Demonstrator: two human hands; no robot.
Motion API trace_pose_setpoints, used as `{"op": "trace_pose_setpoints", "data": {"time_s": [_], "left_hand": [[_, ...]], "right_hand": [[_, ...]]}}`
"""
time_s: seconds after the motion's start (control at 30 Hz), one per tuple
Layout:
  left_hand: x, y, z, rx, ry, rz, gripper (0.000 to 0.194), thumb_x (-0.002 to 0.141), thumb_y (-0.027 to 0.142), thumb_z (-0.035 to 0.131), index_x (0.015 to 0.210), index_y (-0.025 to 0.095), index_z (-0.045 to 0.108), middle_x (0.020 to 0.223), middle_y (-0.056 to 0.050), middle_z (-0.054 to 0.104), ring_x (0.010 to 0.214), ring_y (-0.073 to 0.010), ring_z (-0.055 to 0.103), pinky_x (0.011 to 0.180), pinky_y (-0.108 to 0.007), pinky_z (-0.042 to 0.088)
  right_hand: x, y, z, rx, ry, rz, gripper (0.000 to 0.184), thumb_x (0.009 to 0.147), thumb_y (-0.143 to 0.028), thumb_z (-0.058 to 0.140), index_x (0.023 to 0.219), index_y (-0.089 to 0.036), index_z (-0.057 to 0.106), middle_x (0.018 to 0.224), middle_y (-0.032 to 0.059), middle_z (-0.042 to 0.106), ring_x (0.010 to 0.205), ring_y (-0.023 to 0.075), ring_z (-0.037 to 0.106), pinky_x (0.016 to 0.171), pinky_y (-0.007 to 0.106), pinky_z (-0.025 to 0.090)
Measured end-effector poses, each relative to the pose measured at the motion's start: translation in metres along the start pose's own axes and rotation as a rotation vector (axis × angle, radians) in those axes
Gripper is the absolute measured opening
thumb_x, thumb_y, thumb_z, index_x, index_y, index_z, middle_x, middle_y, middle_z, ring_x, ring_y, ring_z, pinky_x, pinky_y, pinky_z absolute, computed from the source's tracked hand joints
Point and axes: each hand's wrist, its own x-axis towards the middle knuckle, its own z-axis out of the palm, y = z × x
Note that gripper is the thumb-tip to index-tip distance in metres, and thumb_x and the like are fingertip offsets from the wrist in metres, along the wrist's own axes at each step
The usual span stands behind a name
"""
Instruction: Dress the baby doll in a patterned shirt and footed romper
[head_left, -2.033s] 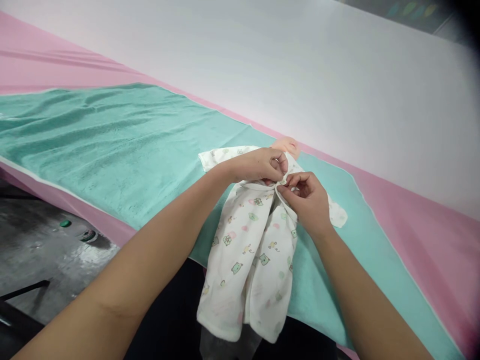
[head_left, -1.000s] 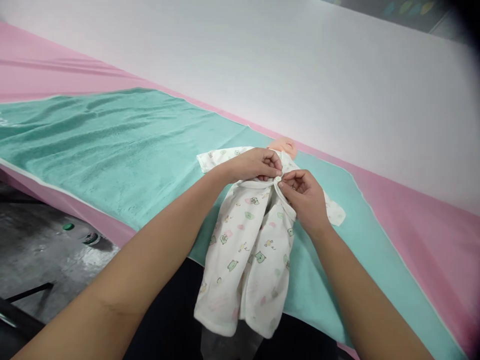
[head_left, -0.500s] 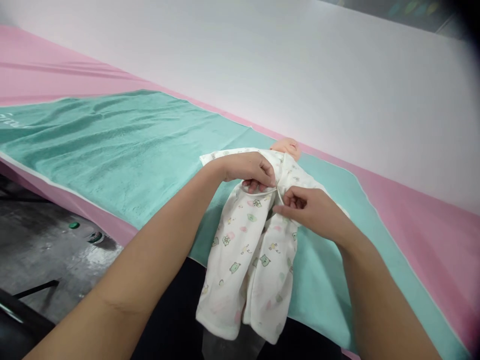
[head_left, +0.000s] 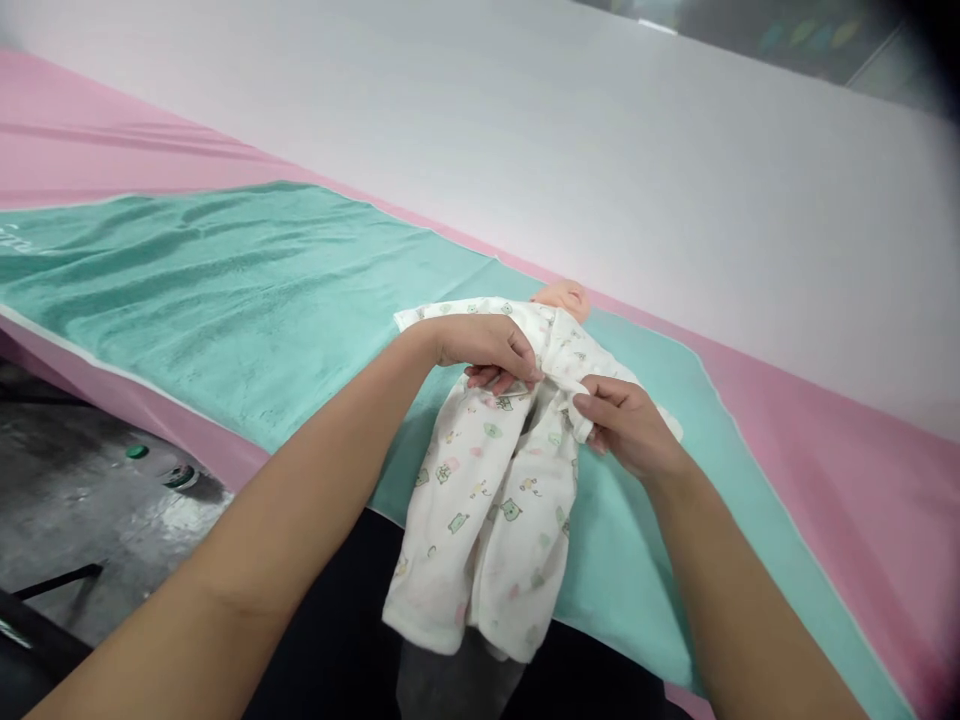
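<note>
A baby doll (head_left: 562, 298) lies face up, dressed in a white romper (head_left: 480, 500) printed with small green, pink and yellow figures. The romper's legs stretch toward me and hang over the front edge. At the doll's middle, my left hand (head_left: 499, 355) pinches the romper's cloth between thumb and finger, its other fingers curled beneath. My right hand (head_left: 626, 420) is closed on a folded edge of the romper just right of it. The romper's front gapes between the two legs. What lies under the cloth at the left fingertips is hidden.
A teal towel (head_left: 262, 290) with a pale border lies under the doll on a pink cloth (head_left: 847, 450). Behind rises a white panel (head_left: 480, 140). On the floor at left is a bottle with a green cap (head_left: 161, 466), near a dark metal leg (head_left: 56, 582).
My right hand has taken hold of the romper's edge and pulled it to the right, folding it over. My left hand stays at the doll's middle. The view has shifted slightly.
</note>
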Motion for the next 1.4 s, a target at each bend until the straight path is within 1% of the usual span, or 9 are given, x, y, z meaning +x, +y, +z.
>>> {"op": "trace_pose_setpoints", "data": {"time_s": [0.13,0.27,0.4,0.57,0.8,1.03,1.17,1.33,1.4], "left_hand": [[0.003,-0.030,-0.001,-0.004,0.600,0.098,0.029,0.083,0.042,0.046,0.084,0.015,0.057,0.069,-0.004,0.058,0.053,-0.0097,0.051,0.050,-0.023,0.041],[-0.011,-0.075,-0.020,0.564,1.019,-0.109,0.030,0.077,0.032,0.053,0.102,0.017,0.056,0.104,-0.008,0.058,0.099,-0.0198,0.051,0.085,-0.031,0.042],[-0.031,-0.103,-0.036,0.832,0.850,-0.409,0.054,0.074,0.046,0.056,0.121,0.021,0.048,0.122,-0.010,0.049,0.113,-0.0291,0.042,0.089,-0.043,0.038],[-0.039,-0.102,-0.038,0.899,0.850,-0.550,0.038,0.082,0.037,0.046,0.116,0.021,0.049,0.116,-0.010,0.054,0.109,-0.0270,0.046,0.087,-0.040,0.038],[-0.043,-0.092,-0.032,0.851,1.003,-0.637,0.035,0.080,0.021,0.044,0.115,0.023,0.048,0.113,-0.009,0.052,0.095,-0.0236,0.054,0.067,-0.031,0.040],[-0.049,-0.094,-0.036,0.829,1.262,-0.607,0.033,0.080,0.017,0.042,0.112,0.021,0.048,0.113,-0.009,0.047,0.100,-0.0240,0.047,0.072,-0.031,0.038],[-0.049,-0.076,-0.017,0.805,1.330,-0.441,0.031,0.079,0.014,0.040,0.109,0.017,0.050,0.114,-0.008,0.045,0.107,-0.0233,0.042,0.087,-0.032,0.037],[-0.046,-0.033,0.053,0.449,0.981,-0.009,0.032,0.084,0.035,0.048,0.113,0.021,0.046,0.116,-0.005,0.045,0.102,-0.0150,0.048,0.084,-0.025,0.043],[-0.043,-0.019,0.074,0.456,0.864,0.053,0.035,0.081,0.040,0.054,0.111,0.022,0.049,0.113,-0.005,0.047,0.104,-0.0170,0.046,0.087,-0.027,0.042]], "right_hand": [[0.001,0.010,-0.018,0.109,0.115,-0.096,0.037,0.083,-0.051,0.049,0.071,-0.016,0.051,0.061,0.0003,0.046,0.046,0.0074,0.038,0.043,0.022,0.027],[-0.003,0.037,-0.048,-0.364,0.548,0.087,0.039,0.077,-0.055,0.053,0.075,-0.016,0.057,0.066,0.0026,0.054,0.059,0.0123,0.047,0.053,0.025,0.034],[-0.013,0.075,-0.078,-0.728,0.621,0.240,0.038,0.075,-0.057,0.053,0.078,-0.019,0.058,0.073,0.0025,0.059,0.065,0.0158,0.050,0.059,0.029,0.037],[-0.024,0.100,-0.108,-0.994,0.685,0.291,0.061,0.065,-0.065,0.055,0.105,-0.019,0.054,0.113,0.0106,0.054,0.100,0.0272,0.049,0.069,0.034,0.040],[-0.037,0.099,-0.124,-0.730,0.588,0.502,0.064,0.063,-0.065,0.057,0.105,-0.018,0.053,0.099,0.0113,0.058,0.080,0.0245,0.055,0.064,0.034,0.040],[-0.042,0.104,-0.133,-0.607,0.982,0.261,0.041,0.069,-0.046,0.056,0.097,-0.017,0.058,0.079,0.0054,0.055,0.066,0.0173,0.050,0.062,0.032,0.038],[-0.039,0.084,-0.099,-0.678,1.021,0.034,0.040,0.074,-0.046,0.053,0.101,-0.017,0.056,0.101,0.0086,0.053,0.079,0.0174,0.051,0.072,0.033,0.040],[-0.038,0.044,-0.012,-0.477,0.457,-0.248,0.039,0.078,-0.047,0.057,0.106,-0.020,0.050,0.105,0.0056,0.051,0.092,0.0165,0.049,0.077,0.029,0.041],[-0.036,0.032,0.013,-0.508,0.383,-0.286,0.031,0.081,-0.046,0.054,0.097,-0.019,0.050,0.096,0.0046,0.051,0.085,0.0155,0.048,0.071,0.028,0.040]]}}
